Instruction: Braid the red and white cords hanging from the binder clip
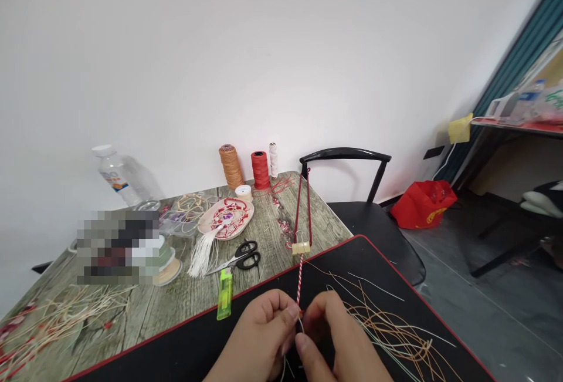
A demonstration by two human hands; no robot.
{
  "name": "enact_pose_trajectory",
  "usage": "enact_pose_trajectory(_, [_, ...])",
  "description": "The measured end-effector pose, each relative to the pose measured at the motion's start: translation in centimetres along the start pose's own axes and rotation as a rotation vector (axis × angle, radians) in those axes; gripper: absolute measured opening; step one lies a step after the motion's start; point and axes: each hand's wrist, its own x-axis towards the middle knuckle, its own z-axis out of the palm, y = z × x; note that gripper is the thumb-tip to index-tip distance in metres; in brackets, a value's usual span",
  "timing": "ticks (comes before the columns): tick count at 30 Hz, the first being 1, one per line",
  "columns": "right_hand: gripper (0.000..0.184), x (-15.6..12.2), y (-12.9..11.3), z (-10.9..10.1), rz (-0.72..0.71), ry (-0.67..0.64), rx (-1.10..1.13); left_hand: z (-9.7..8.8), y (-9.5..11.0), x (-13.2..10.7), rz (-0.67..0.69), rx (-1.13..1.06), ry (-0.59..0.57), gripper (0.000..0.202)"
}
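Observation:
My left hand (257, 335) and my right hand (325, 335) meet low in the middle, fingertips pinching a thin cord near the end of a red-and-white twisted cord (299, 282). That twisted cord rises to a cream binder clip (301, 247) at the edge of a black desk mat (264, 306). Dark red cords (302, 209) run taut above the clip. To the right of my right hand, a loose bundle of tan, orange and pale green strands (391, 329) lies on the mat. What my fingers pinch is partly hidden.
On the wood-grain table (176, 306) lie scissors (240, 257), a green lighter (224, 294), and a tray of red knotwork (226, 217) with a white tassel (202, 251). Thread spools (260, 169) and a plastic bottle (116, 175) stand behind. A black chair (352, 206) stands right.

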Motion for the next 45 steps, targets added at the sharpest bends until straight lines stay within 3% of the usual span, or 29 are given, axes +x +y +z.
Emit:
enact_pose_trajectory(3, [0.015, 0.8, 0.4, 1.2, 0.095, -0.028, 0.252, 0.1, -0.2, 0.3, 0.051, 0.035, -0.025, 0.035])
enact_pose_trajectory(6, [0.018, 0.9, 0.7, 2.1, 0.139, 0.012, 0.366, 0.1, -0.2, 0.6, 0.093, 0.089, -0.082, 0.034])
enact_pose_trajectory(13, [0.01, 0.9, 1.1, 1.8, 0.168, 0.145, 0.244, 0.0, 0.4, 0.4, 0.113, 0.22, -0.066, 0.02])
enact_pose_trajectory(22, [0.016, 1.4, 0.1, 1.1, 0.197, 0.058, 0.104, 0.1, 0.7, -0.2, 0.247, 0.423, -0.053, 0.022])
enact_pose_trajectory(28, [0.011, 1.6, 0.5, 1.5, 0.295, 0.052, 0.238, -0.4, 0.2, -0.1, 0.298, 0.556, -0.039, 0.028])
enact_pose_trajectory(36, [0.019, 1.7, 0.7, 1.5, 0.258, 0.043, 0.257, -0.4, 0.6, -0.5, 0.329, 0.58, -0.019, 0.027])
enact_pose_trajectory(45, [0.029, 1.5, 2.0, 2.6, 0.3, 0.073, 0.566, -0.5, 0.1, -0.5, 0.389, 0.656, -0.042, 0.027])
